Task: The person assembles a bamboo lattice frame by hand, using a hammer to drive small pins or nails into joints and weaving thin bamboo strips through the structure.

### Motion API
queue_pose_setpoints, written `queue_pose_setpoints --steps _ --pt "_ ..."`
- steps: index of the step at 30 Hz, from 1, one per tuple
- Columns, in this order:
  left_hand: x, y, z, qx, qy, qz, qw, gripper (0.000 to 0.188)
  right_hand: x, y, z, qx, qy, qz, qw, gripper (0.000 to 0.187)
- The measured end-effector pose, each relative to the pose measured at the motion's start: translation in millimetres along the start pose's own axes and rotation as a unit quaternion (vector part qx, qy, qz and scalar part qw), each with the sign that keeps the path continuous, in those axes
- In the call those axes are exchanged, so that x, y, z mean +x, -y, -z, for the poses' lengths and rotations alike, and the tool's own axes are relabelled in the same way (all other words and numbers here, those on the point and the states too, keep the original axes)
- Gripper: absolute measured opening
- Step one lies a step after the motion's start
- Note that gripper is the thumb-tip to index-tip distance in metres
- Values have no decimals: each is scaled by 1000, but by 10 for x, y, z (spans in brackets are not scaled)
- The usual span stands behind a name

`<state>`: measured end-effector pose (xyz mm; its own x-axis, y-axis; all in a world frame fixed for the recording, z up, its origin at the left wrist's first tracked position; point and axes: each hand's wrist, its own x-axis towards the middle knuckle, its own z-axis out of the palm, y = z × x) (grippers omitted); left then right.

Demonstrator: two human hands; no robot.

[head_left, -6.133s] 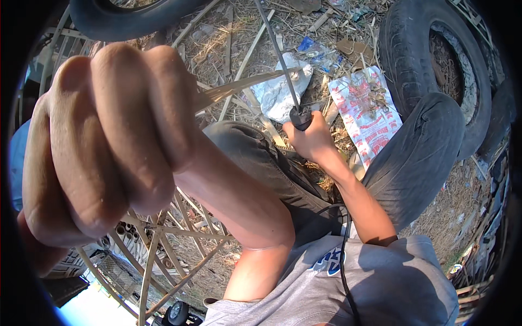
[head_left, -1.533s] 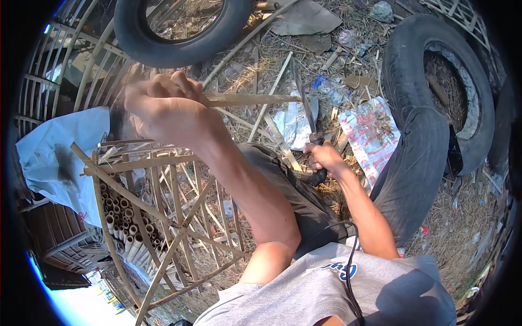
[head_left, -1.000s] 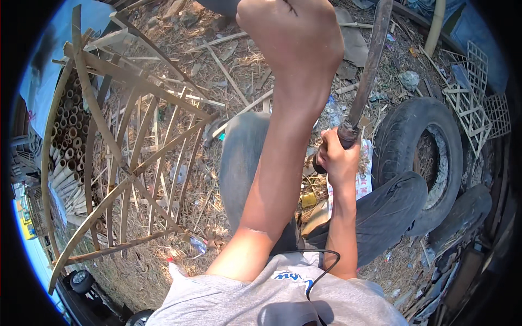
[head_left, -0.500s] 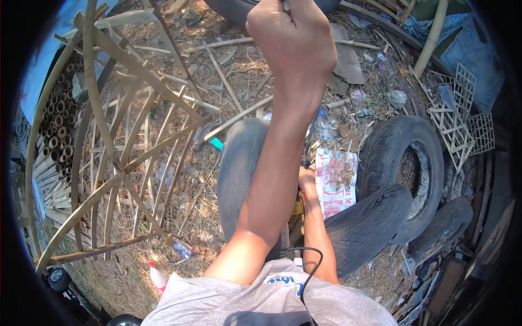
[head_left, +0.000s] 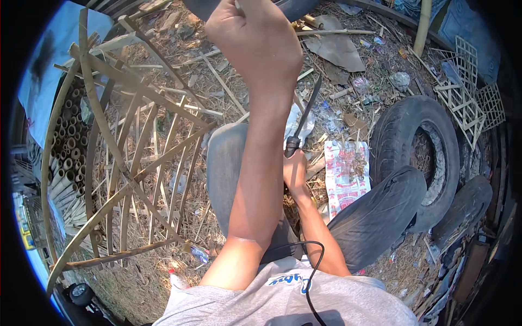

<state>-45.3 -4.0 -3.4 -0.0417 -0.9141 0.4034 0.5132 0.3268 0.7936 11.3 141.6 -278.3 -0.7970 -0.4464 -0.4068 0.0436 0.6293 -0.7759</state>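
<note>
My left hand (head_left: 261,46) is raised close to the camera at the top, clenched in a fist. A small pale bit shows between its fingers, too little to name. Lower and farther from the camera, my right hand (head_left: 294,169) is closed around the black handle of a knife (head_left: 309,111). Its long dark blade points away and slightly right, with the tip clear of my left wrist. Part of the right hand is hidden by my left forearm. Beside the right hand, a printed red-and-white sheet (head_left: 340,190) lies on the ground with brown shreds on it.
A frame of bent bamboo strips (head_left: 136,179) stands at left, before stacked bamboo tubes (head_left: 68,138). An old tire (head_left: 394,136) stands at right, past my bent knee. Lattice pieces (head_left: 462,106) lean beyond it. Another tire (head_left: 296,10) lies at the far edge. Straw and scraps litter the ground.
My right hand has moved forward, bringing the knife blade into sight beside my left forearm. The left fist stays raised, now farther left in view. The whole view has shifted slightly.
</note>
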Motion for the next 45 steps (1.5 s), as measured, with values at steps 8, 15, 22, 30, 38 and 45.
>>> queue_pose_setpoints --steps 8,15,22,30,38,45 --pt "-131 -3 120 94 170 93 977 36 234 -296 60 -2 -35 -101 994 45" --pt "-66 -627 313 63 118 34 990 38 444 67 654 3 -50 -63 997 34" --pt "19 -441 32 254 329 151 897 40 287 32 413 -174 -50 33 983 107" --pt "-428 1845 562 570 347 331 667 70 72 -64 -212 376 279 -7 883 59" --pt "-731 2609 1308 727 554 144 380 63 -14 -295 -40 -122 209 0 970 55" --pt "-239 2670 1872 639 595 285 395 66 -115 -399 23 -72 181 -29 980 42"
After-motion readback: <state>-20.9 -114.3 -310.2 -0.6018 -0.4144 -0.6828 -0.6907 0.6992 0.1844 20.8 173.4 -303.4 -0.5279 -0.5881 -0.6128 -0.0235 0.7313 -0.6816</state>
